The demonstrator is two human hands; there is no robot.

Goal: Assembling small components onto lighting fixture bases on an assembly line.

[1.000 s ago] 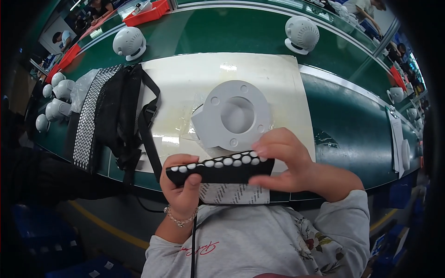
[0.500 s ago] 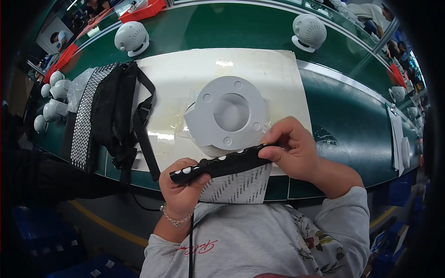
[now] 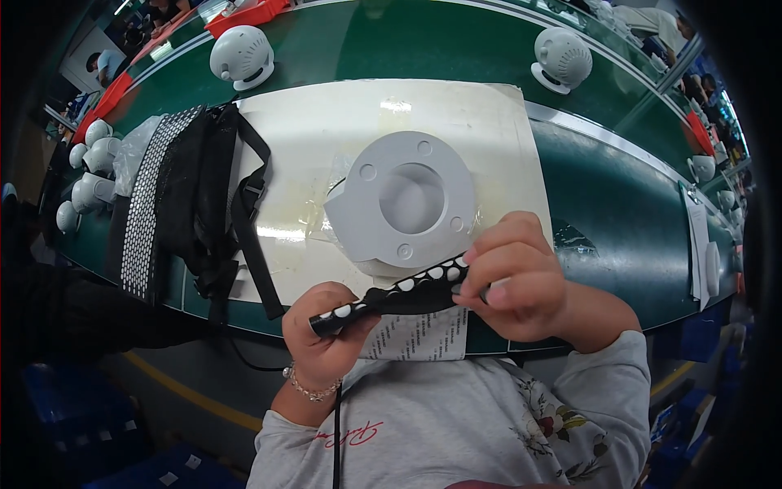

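Observation:
A curled black sheet with white round spots (image 3: 407, 285) is stretched slantwise between my two hands, in front of my shirt. Its left end is gripped by my left hand (image 3: 322, 332), thumb below and fingers wrapped round. At the right end, my right hand (image 3: 513, 281) has its fingers bent and pinched against the sheet. A small dark bit shows by the right thumb, too small to name. White printed paper (image 3: 419, 336) shows below the black sheet; whether the two are joined I cannot tell. Just beyond lies a flat grey ring-shaped base (image 3: 366, 208) with small round recesses around its large hole.
A white board (image 3: 301, 122) lies under the base on the green table (image 3: 619, 220). At left is a black bag with straps (image 3: 191, 179). White rounded devices (image 3: 243, 57) (image 3: 562, 59) stand at the back, several more at far left. A clipboard (image 3: 696, 244) lies right.
The spotted face of the sheet has turned more into view. My right hand's fingers have curled in further, and less of the printed paper shows. My left hand has shifted slightly right.

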